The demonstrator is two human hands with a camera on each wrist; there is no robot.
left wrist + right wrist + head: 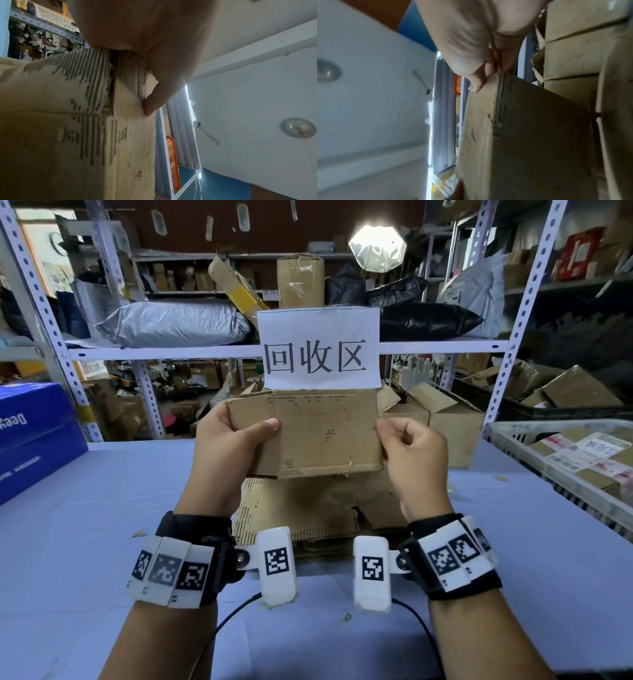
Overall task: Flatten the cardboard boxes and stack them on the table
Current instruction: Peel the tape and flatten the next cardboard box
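Worn brown cardboard box (pixel 318 433), held up over the lavender-covered bench (pixel 102 525). Left hand (pixel 227 446) grips its left end, thumb across the front; right hand (pixel 412 457) pinches the right edge. Left wrist view alone shows torn liner and bare corrugation at a split corner (pixel 109 83). Flattened cardboard pile (pixel 308 508) lies beneath. White paper sign (pixel 320 349) on metal shelving (pixel 205 350) behind; white crate of parcels (pixel 575 453) at right.
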